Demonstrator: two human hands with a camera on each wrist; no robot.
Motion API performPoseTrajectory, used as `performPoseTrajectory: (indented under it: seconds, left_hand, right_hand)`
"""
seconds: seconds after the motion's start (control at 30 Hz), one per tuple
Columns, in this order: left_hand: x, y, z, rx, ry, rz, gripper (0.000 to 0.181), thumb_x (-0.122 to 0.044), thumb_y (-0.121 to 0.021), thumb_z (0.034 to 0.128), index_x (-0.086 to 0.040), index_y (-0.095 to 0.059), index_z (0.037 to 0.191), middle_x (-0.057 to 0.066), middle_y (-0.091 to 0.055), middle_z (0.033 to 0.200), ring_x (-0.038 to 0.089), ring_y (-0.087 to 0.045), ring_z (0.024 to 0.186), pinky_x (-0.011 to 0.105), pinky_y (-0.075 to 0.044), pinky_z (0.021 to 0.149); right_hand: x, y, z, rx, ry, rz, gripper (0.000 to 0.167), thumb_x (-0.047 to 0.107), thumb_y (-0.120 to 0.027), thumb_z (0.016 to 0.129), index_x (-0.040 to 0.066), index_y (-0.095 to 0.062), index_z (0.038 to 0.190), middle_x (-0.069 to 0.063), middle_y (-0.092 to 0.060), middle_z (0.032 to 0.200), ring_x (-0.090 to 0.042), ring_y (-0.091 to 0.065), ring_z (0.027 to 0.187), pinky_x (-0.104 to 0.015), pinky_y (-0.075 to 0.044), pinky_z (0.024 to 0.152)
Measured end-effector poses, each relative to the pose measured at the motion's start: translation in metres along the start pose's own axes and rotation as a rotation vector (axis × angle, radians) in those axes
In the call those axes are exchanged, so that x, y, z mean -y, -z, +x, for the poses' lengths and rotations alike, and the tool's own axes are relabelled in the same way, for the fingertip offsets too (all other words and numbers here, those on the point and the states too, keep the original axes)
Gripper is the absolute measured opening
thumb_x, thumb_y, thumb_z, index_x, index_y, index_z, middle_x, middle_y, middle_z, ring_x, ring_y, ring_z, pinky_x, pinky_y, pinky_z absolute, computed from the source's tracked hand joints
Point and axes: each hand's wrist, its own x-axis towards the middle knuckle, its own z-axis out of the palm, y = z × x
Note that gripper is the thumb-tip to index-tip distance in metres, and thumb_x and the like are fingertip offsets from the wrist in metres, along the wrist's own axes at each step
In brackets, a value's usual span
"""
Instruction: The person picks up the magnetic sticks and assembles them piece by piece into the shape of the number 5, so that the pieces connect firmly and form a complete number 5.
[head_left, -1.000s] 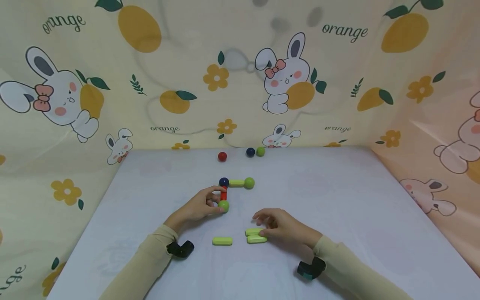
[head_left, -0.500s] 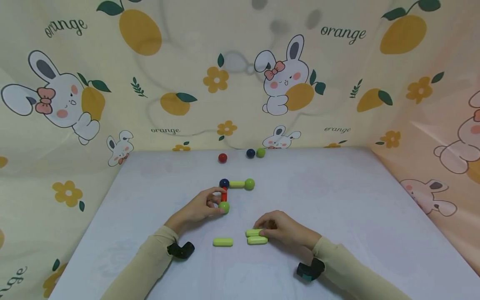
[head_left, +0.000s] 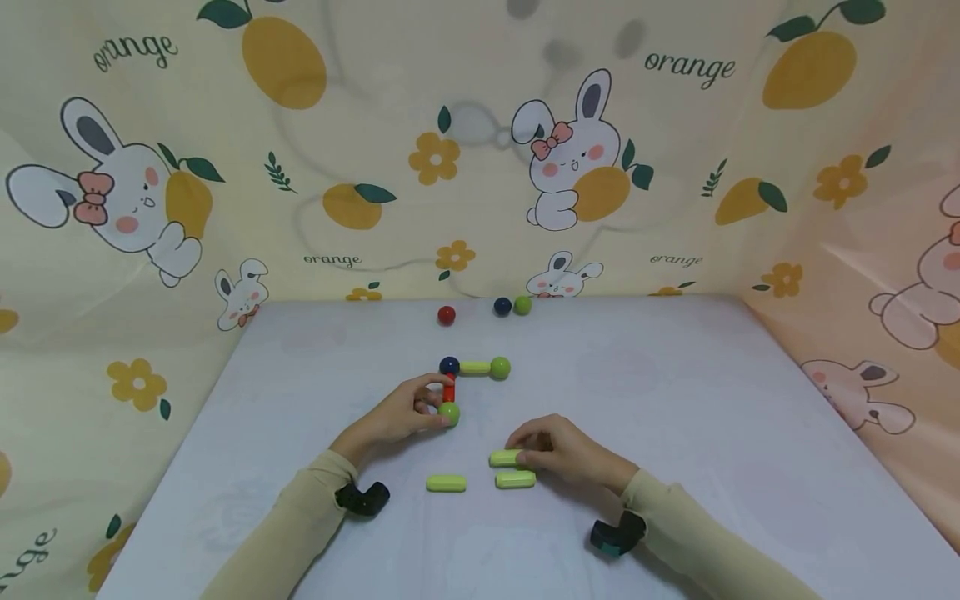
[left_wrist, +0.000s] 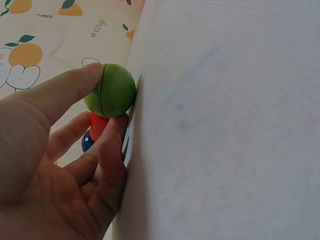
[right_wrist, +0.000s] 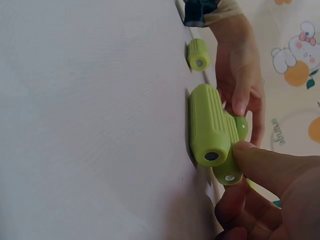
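My left hand [head_left: 401,410] pinches the near end of a joined magnetic piece: a green ball [head_left: 448,414] on a red rod [head_left: 449,388]. The red rod runs to a dark blue ball [head_left: 450,367], from which a yellow-green rod [head_left: 475,367] leads right to another green ball [head_left: 500,367]. In the left wrist view the thumb presses on the green ball [left_wrist: 111,91]. My right hand [head_left: 570,452] pinches a yellow-green magnetic rod [head_left: 504,458] between thumb and fingers. Just nearer lies a second such rod [head_left: 515,480], seen larger as a ribbed rod [right_wrist: 206,125] in the right wrist view.
Another loose yellow-green rod [head_left: 446,483] lies to the left of the right hand's rods. At the back of the white table [head_left: 675,400] sit a red ball [head_left: 447,315], a dark blue ball [head_left: 502,307] and a green ball [head_left: 522,305]. Patterned cloth [head_left: 480,167] hangs behind.
My right fingers have closed on the farther of the two side-by-side rods and shifted it slightly away from the other. The left hand has stayed on the joined piece.
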Motion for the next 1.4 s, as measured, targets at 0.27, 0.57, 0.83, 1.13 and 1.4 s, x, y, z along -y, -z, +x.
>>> performPoseTrajectory:
  seconds: [0.27, 0.57, 0.83, 1.13, 1.4]
  left_hand:
    - [0.000, 0.000, 0.000, 0.004, -0.005, -0.010, 0.062, -0.017, -0.078, 0.0891, -0.011, -0.050, 0.144, 0.012, -0.065, 0.110, 0.017, -0.053, 0.082, 0.028, -0.045, 0.075]
    - [-0.001, -0.001, 0.000, -0.006, 0.023, -0.010, 0.063, -0.018, -0.078, 0.0889, -0.013, -0.050, 0.144, 0.012, -0.065, 0.111, 0.018, -0.053, 0.083, 0.029, -0.044, 0.076]
    - [-0.002, -0.002, 0.001, -0.016, 0.048, -0.012, 0.061, -0.018, -0.078, 0.0891, -0.015, -0.051, 0.143, 0.010, -0.066, 0.110, 0.017, -0.054, 0.083, 0.027, -0.044, 0.075]
    - [0.001, -0.002, 0.003, -0.008, 0.047, -0.005, 0.062, -0.020, -0.079, 0.0889, -0.015, -0.050, 0.144, 0.010, -0.065, 0.110, 0.017, -0.054, 0.085, 0.025, -0.044, 0.074]
    - [0.002, -0.001, 0.002, -0.003, 0.035, -0.019, 0.062, -0.019, -0.078, 0.0891, -0.013, -0.050, 0.144, 0.011, -0.066, 0.111, 0.017, -0.055, 0.082, 0.026, -0.046, 0.074]
  right_hand:
    - [-0.002, 0.004, 0.006, -0.023, 0.009, -0.010, 0.019, 0.015, -0.072, 0.094, 0.014, -0.075, 0.112, -0.001, -0.073, 0.104, -0.004, -0.051, 0.069, -0.019, -0.044, 0.065]
    - [0.002, 0.008, 0.014, -0.046, 0.013, -0.020, 0.019, 0.014, -0.070, 0.095, 0.014, -0.075, 0.113, -0.003, -0.073, 0.107, -0.004, -0.047, 0.066, -0.018, -0.041, 0.062]
    - [0.005, 0.008, 0.026, -0.056, -0.017, 0.033, 0.021, 0.013, -0.070, 0.095, 0.012, -0.074, 0.115, -0.008, -0.072, 0.116, -0.007, -0.048, 0.063, -0.018, -0.040, 0.060]
    - [0.003, 0.008, 0.040, -0.085, -0.025, 0.035, 0.020, 0.011, -0.068, 0.096, 0.012, -0.074, 0.115, -0.008, -0.072, 0.121, -0.010, -0.056, 0.073, -0.020, -0.045, 0.063]
    - [0.002, 0.007, 0.054, -0.103, -0.037, 0.022, 0.019, 0.012, -0.068, 0.096, 0.013, -0.075, 0.114, -0.006, -0.072, 0.121, -0.010, -0.058, 0.085, -0.021, -0.048, 0.072]
